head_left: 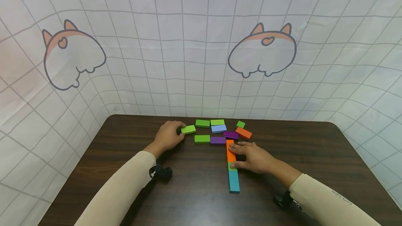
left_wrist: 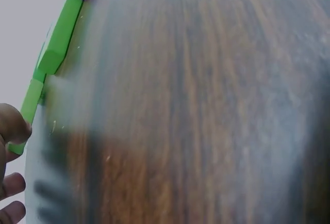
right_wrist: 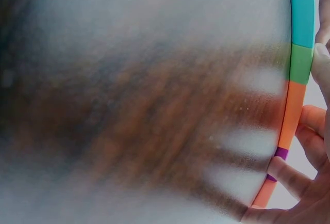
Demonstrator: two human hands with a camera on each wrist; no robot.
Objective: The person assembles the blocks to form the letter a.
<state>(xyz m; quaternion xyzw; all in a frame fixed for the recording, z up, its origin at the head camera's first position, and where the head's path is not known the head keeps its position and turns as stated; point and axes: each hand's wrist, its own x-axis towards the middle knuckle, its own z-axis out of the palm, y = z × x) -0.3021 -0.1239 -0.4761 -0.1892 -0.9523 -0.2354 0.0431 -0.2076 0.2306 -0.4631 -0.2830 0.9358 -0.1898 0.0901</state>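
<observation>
At the far left of the block group, my left hand pinches one end of a lime green block between thumb and finger. The left wrist view shows the same lime block held low at the table. My right hand lies beside a straight column of blocks with its fingers spread. Its fingertips touch the orange block and its thumb the small green block. A teal block forms the near end of that column. A purple block lies just beyond the orange one.
Between the hands lie a green block and a violet block end to end. Behind them are another green block, a lime block and a blue block. An orange-red block and a small green piece lie right.
</observation>
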